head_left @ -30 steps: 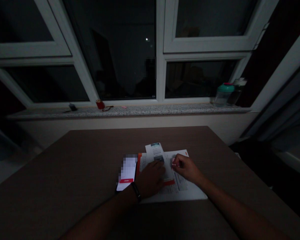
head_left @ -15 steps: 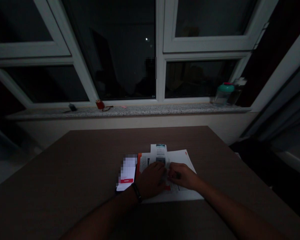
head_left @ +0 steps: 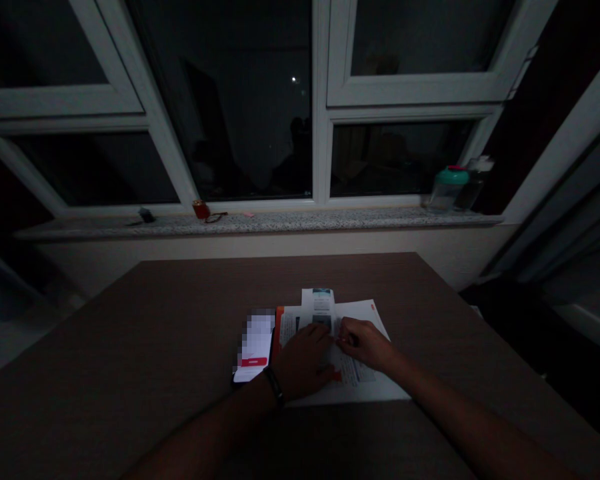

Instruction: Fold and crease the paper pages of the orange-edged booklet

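Note:
A printed sheet or thin booklet [head_left: 367,320] with an orange left edge lies on the table. Across its upper part runs a narrower printed paper strip [head_left: 321,303], sticking out past the top edge. My left hand [head_left: 304,360], palm down, lies over the strip's lower part with its fingers laid forward and the thumb apart. At the strip's right edge my right hand [head_left: 363,343] is closed in a pinch. Its fingertips are close to the left fingers; what is between them is too dark to make out. A lit phone [head_left: 257,350] lies left of the sheet.
The brown wooden table [head_left: 180,320] reaches to the wall below a window. On the speckled sill [head_left: 290,221] stand a small red object [head_left: 201,210], a small dark object [head_left: 145,215] and a clear bottle with a teal lid [head_left: 450,187], another bottle behind it.
My right hand has moved slightly up, away from me, uncovering more of the printed text below it. My left hand has stayed nearly in place, its thumb a little further out.

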A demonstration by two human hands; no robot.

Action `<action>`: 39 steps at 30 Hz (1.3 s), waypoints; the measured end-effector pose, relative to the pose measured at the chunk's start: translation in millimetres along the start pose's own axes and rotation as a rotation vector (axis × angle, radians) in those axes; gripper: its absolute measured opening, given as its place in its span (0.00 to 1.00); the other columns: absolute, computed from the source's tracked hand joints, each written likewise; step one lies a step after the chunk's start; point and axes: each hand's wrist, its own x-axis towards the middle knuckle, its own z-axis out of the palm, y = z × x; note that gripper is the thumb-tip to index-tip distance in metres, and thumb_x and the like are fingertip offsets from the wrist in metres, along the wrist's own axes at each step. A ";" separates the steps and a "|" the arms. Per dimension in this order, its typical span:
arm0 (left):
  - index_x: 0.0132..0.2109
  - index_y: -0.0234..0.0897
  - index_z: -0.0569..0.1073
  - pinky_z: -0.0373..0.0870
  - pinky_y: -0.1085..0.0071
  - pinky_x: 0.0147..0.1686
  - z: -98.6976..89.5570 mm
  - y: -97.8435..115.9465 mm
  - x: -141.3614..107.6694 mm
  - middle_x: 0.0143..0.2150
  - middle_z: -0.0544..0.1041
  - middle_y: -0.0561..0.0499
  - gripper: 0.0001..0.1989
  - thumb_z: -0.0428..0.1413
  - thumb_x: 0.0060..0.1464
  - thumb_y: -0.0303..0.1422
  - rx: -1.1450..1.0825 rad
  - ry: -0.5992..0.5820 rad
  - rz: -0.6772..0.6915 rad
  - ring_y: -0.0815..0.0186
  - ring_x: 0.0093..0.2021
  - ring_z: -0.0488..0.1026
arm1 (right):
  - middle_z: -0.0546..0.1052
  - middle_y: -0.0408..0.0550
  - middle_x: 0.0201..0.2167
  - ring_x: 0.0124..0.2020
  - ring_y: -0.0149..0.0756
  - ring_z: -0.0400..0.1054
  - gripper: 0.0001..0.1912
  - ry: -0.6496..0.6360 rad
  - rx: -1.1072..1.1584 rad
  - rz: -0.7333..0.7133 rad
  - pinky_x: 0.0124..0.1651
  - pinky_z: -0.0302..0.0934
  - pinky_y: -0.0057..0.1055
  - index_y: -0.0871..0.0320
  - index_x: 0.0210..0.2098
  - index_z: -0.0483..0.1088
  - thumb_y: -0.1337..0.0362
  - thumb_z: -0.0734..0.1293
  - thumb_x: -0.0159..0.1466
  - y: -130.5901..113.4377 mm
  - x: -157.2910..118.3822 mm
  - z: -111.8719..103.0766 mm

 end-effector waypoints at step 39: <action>0.55 0.35 0.65 0.60 0.54 0.62 9.4 -7.7 -1.1 0.60 0.67 0.41 0.19 0.57 0.57 0.31 0.072 0.028 -0.058 0.53 0.62 0.61 | 0.67 0.38 0.22 0.23 0.27 0.59 0.09 -0.183 0.192 0.015 0.25 0.51 0.22 0.58 0.25 0.65 0.68 0.71 0.56 -6.0 -11.1 1.0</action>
